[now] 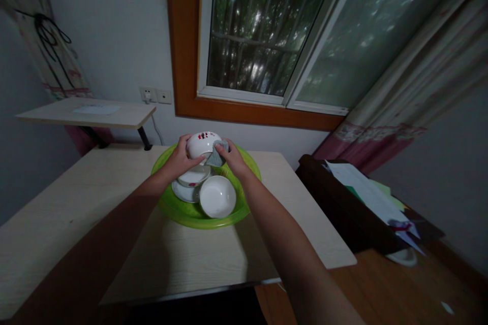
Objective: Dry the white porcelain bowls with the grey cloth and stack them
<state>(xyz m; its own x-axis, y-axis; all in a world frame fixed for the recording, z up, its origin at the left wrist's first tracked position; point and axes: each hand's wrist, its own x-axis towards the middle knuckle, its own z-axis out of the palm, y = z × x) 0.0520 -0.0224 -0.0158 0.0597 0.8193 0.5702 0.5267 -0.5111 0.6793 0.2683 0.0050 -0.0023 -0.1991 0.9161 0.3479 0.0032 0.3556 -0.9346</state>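
Observation:
My left hand [182, 156] grips a white bowl with a red print [201, 145], tilted on its side above the green basin [206, 223]. On the bowl's right side, my right hand [232, 155] is closed on a grey-green cloth [216, 156] and presses it to the bowl. Below, inside the basin, a white bowl [217, 196] stands at the front. Another white bowl with a red mark [193, 176] rests on a white plate [183, 192] to its left. Something yellowish, like thin prongs [224, 173], shows behind the front bowl; its kind is unclear.
The basin stands on a pale wooden table [198, 259]. A small raised shelf [87, 111] with a sheet of paper is at the back left, near wall sockets [155, 95]. A window [267, 25] lies behind. Papers [362, 188] lie on a dark piece of furniture to the right.

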